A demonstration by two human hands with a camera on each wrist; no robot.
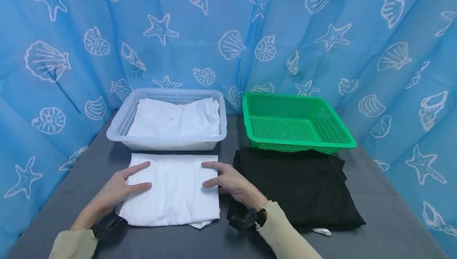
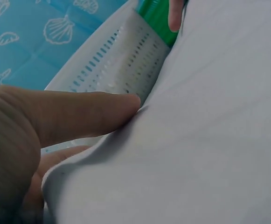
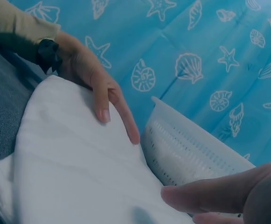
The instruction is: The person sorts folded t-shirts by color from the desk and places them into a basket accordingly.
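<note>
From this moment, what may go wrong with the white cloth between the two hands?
The folded white cloth has a loose layer sticking out at its near edge; if lifted, this might hang down and spoil the fold. The right hand is close beside the black cloth, so it might disturb that one.

A dark grey, fabric-covered surface (image 1: 171, 244) carries a rectangular white plastic basket (image 1: 166, 142), a rectangular green plastic basket (image 1: 301, 145) to its right, a folded white cloth (image 1: 175, 191) before the white basket, and a folded black cloth (image 1: 300, 189) before the green one.
</note>
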